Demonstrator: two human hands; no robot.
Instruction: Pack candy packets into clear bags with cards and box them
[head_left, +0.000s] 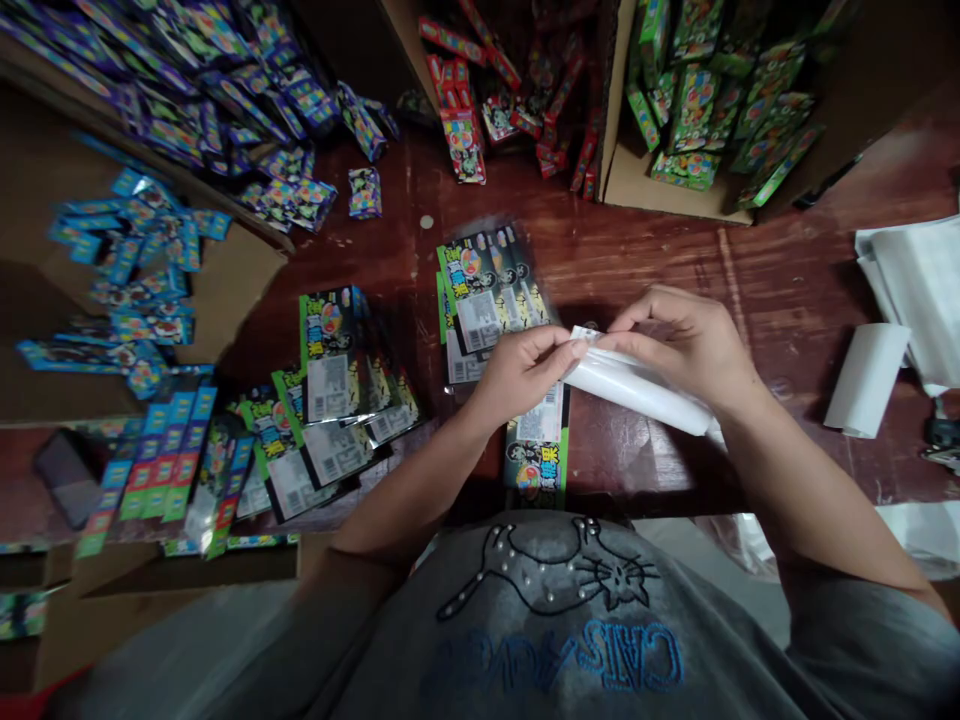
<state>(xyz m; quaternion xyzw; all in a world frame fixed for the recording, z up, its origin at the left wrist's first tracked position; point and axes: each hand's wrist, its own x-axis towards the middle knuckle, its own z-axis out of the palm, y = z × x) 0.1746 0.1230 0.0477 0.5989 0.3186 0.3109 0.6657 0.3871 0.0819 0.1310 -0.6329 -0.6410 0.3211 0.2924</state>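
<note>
In front of my chest, both hands meet at the near-left end of a rolled white sheet with a slightly shiny surface. My left hand pinches the end between thumb and fingers. My right hand has thumb and fingertips closed on the same end, while the roll slants down to the right beneath its palm. Under and beyond my left hand lie printed black-and-green candy pouches, overlapping flat on the table. Another printed pouch lies below the left hand, near the table edge.
More pouches are stacked to the left, beside striped packet strips and a dark phone-like object. Boxes of purple, blue, red and green packets stand around. A curled white sheet lies right.
</note>
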